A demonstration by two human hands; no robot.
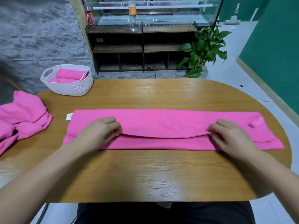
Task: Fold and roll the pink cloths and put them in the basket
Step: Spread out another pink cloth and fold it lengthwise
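Observation:
A long pink cloth (161, 123) lies folded lengthwise across the middle of the wooden table (161, 172). My left hand (100, 131) pinches the edge of its upper layer near the left end. My right hand (229, 135) pinches the same edge near the right end. The edge sags between the two hands. A white label (69, 116) sticks out at the cloth's left corner. A white woven basket (68, 81) stands at the table's far left with two rolled pink cloths (71, 75) inside. A loose heap of pink cloths (21, 117) lies at the left edge.
Behind the table stands a dark wooden shelf unit (142, 49) with a glass case and two bottles (132, 13) on top. A green potted plant (205, 49) is at the right of it. The table's right end is rounded.

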